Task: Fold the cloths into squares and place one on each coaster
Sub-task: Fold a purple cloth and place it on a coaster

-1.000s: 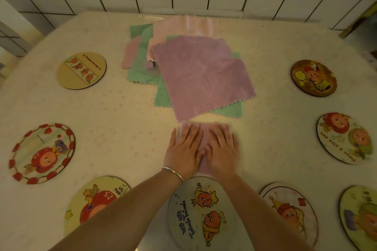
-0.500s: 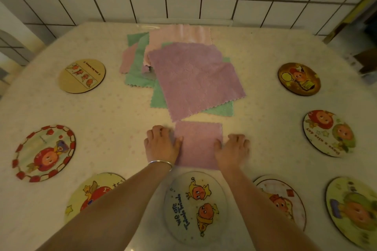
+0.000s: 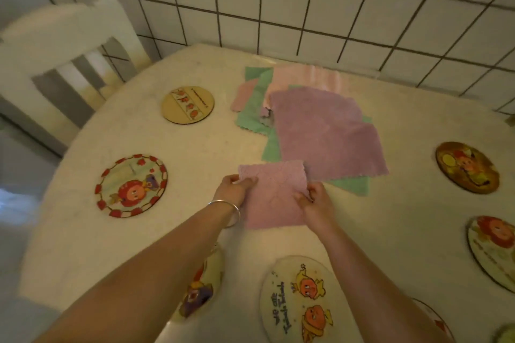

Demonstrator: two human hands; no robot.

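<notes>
We hold one folded pink cloth (image 3: 274, 193) at the centre of the frame; our left hand (image 3: 232, 189) pinches its left edge and our right hand (image 3: 315, 202) pinches its right edge, and it looks lifted or nearly so, though we cannot tell whether its lower edge touches the table (image 3: 195, 231); we judge this first square folded and not yet placed; no coaster in view bears a cloth. The red-bordered coaster (image 3: 131, 185) sits at left, the tan coaster (image 3: 188, 104) at upper left, the lettered coaster (image 3: 301, 299) at lower centre, others along the right edge; all are still to be covered. The heap of unfolded cloths (image 3: 320, 131) lies just above our hands, its purple top sheet near the folded one. Bare table opens leftward toward the red-bordered coaster; the table edge curves off at far left, beside a white chair (image 3: 69, 64).
</notes>
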